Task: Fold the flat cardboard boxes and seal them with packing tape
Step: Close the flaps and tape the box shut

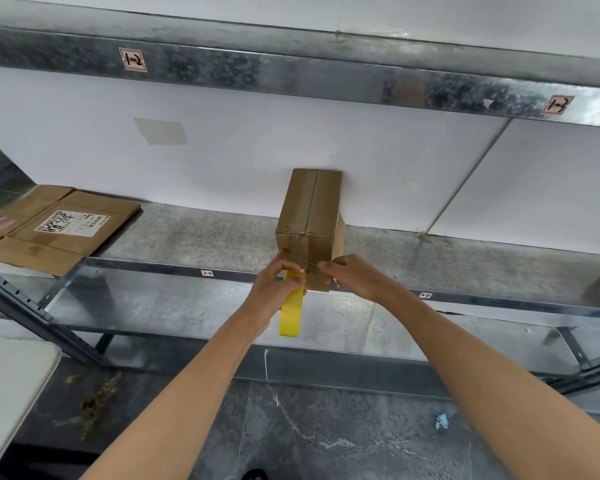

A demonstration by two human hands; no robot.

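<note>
A folded brown cardboard box [309, 209] stands on the metal shelf [194, 237], with clear tape running along its top seam and down its near face. My left hand [274, 289] grips a yellow roll of packing tape [290, 313] just below the box's near face. A short strip of tape stretches from the roll across to the box. My right hand [354, 275] pinches that strip against the near face, with its fingers curled.
Flat cardboard boxes [52, 230] with a white label lie at the shelf's left end. A white wall panel [222, 150] backs the shelf and an upper shelf beam [291, 74] runs overhead. A white table corner [11, 382] is at lower left, over grey floor tiles.
</note>
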